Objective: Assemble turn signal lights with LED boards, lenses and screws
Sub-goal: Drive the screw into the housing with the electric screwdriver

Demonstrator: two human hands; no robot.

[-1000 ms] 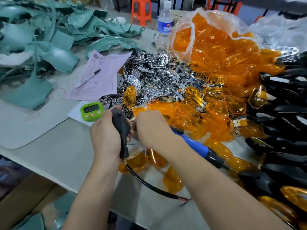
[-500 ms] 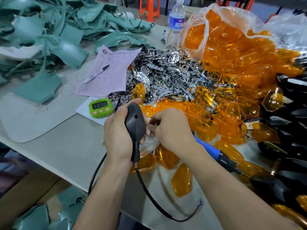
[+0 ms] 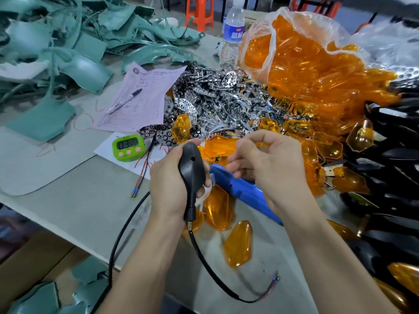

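My left hand (image 3: pixel 166 189) grips a black turn signal housing (image 3: pixel 191 171), held upright with its back toward me. Its black cable (image 3: pixel 210 270) loops down over the table to bare wire ends. My right hand (image 3: pixel 269 164) hovers just right of the housing, apart from it, thumb and forefinger curled together; I cannot see whether they pinch anything. A blue electric screwdriver (image 3: pixel 240 189) lies on the table under that hand. Loose orange lenses (image 3: pixel 238 243) lie around it. A pile of chrome LED boards and reflectors (image 3: pixel 217 105) sits behind.
A plastic bag of orange lenses (image 3: pixel 306 60) and stacked black housings (image 3: pixel 396 159) fill the right side. A green timer (image 3: pixel 128 147), pink form with marker (image 3: pixel 140 98), water bottle (image 3: pixel 232 32) and teal scraps (image 3: pixel 56 53) lie left and behind. The table edge (image 3: pixel 74 241) runs front-left.
My right hand has come off the housing's front and lifted to the right. The left hand has kept its grip and turned the housing more upright.
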